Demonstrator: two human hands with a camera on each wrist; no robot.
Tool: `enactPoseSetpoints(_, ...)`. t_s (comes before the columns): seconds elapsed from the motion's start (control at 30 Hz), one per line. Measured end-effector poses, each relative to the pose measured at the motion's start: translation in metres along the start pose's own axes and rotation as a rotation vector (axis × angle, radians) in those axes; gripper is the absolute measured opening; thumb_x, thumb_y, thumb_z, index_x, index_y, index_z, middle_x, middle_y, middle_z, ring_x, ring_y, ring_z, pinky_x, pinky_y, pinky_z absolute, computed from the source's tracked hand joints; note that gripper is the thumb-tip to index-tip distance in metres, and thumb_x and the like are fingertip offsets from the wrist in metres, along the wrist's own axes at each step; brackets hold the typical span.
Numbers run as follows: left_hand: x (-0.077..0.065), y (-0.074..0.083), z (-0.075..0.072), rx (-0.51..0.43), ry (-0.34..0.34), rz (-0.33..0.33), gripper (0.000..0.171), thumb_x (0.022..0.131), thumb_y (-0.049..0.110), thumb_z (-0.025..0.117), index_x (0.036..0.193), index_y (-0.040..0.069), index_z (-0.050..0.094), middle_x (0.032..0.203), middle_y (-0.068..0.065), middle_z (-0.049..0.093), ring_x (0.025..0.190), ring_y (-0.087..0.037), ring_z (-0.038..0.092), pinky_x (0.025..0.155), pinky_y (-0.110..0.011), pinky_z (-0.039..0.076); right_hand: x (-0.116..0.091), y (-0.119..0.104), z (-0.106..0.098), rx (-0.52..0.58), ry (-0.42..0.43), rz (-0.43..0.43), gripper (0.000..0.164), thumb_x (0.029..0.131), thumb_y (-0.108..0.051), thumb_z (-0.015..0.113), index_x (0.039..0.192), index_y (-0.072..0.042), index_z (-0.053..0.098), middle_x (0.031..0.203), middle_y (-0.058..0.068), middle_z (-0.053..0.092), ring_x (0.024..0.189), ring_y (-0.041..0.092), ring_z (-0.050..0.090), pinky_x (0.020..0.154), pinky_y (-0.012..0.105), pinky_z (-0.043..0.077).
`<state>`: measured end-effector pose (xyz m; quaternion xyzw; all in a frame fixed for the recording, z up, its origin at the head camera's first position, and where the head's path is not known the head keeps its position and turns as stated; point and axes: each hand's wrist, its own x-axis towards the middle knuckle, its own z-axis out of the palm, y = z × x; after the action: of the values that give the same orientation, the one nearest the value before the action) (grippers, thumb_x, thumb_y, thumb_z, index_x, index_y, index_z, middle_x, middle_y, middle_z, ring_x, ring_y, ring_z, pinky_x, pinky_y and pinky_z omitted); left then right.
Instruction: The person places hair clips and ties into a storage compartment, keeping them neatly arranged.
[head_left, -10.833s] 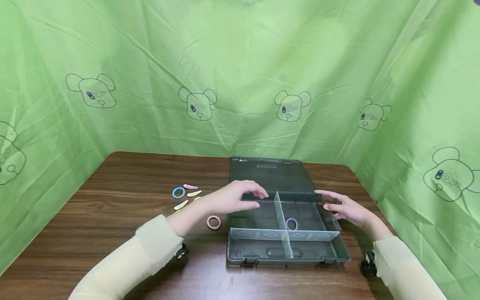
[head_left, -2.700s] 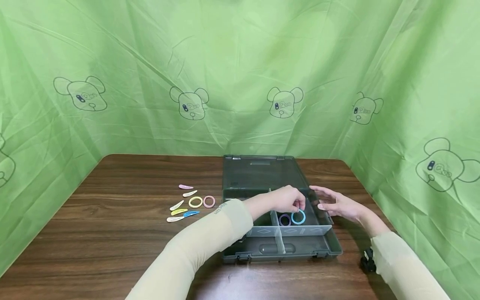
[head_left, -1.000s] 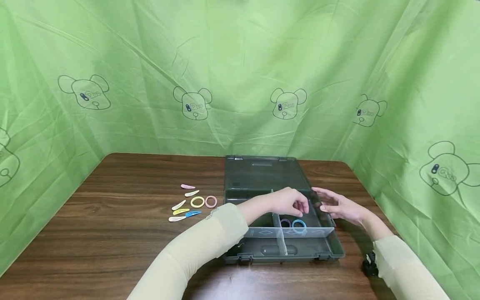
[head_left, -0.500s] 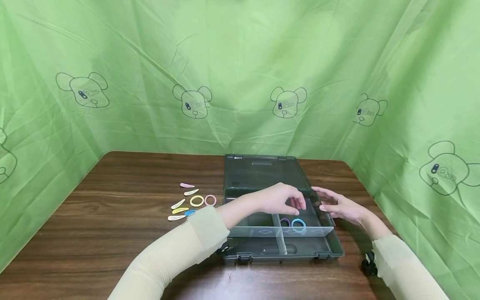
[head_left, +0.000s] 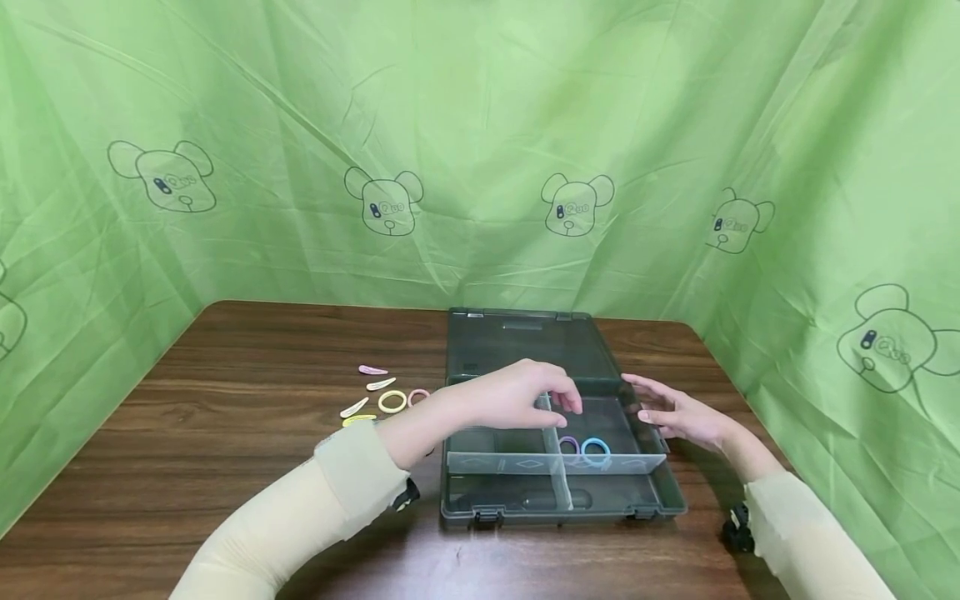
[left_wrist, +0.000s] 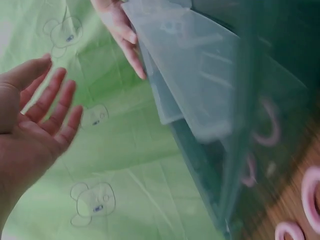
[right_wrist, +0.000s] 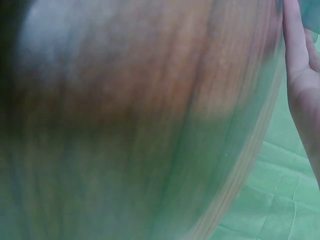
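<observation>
In the head view my left hand point(head_left: 517, 398) hovers over the dividers of a dark see-through box point(head_left: 487, 515), fingers loosely bent and nothing in them. The left wrist view also shows that hand point(left_wrist: 40, 115) with its fingers apart. A purple hair tie point(head_left: 570, 448) and a blue hair tie point(head_left: 596, 452) lie side by side in the back right compartment. My right hand point(head_left: 686, 417) rests at the box's right rim, thumb over the edge and fingers extended along the outside. In the right wrist view only part of the right hand point(right_wrist: 302, 85) shows.
Left of the box lie a yellow hair tie point(head_left: 392, 402), a pink hair tie point(head_left: 417, 397) partly behind my left forearm, and several snap hair clips point(head_left: 381, 384). The box's lid point(head_left: 525, 337) lies back towards the green curtain point(head_left: 480, 125).
The blue hair tie went from the table into the box, lowered and let go by my left hand. That hand has since lifted and drawn left. The right hand stays at the rim.
</observation>
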<state>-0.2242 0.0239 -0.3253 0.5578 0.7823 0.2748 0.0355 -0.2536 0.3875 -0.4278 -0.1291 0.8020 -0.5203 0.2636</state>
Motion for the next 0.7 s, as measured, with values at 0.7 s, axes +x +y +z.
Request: enactPoseSetpoints(0.7,-0.098,-0.042,-0.032,0.07,0.19,-0.074,0.019,0.088,0.015,0.064,0.106,0.019,0.064,0.104,0.007,0.064,0.103,-0.006,0.055,0.092,-0.025,0.044,0.003,0.006,0.007,-0.27,0.125,-0.168,0.062,0.094,-0.018,0.057,0.148,-0.022,0.027,0.145,0.026,0.031,0.115,0.027,0.049,0.067,0.035,0.052)
